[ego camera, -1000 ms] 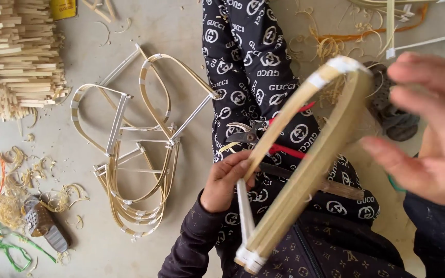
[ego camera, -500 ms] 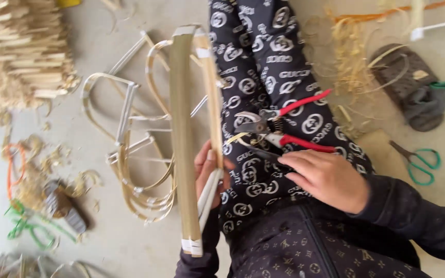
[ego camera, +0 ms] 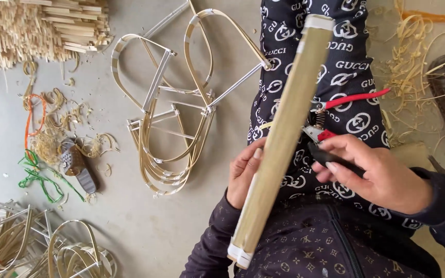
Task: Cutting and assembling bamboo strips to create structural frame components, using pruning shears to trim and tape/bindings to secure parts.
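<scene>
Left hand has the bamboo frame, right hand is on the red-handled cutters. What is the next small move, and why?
Probably lift the red-handled cutters off the lap. The right hand is closed on their dark grip, but they rest against the patterned trousers. The left hand holds the bamboo frame edge-on and steady, its taped lower end near the body, so the tool is what is missing.

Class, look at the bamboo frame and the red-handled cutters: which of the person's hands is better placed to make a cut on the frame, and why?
The right hand, probably: it already grips the red-handled cutters beside the bamboo frame, while the left hand is occupied holding that frame.
</scene>
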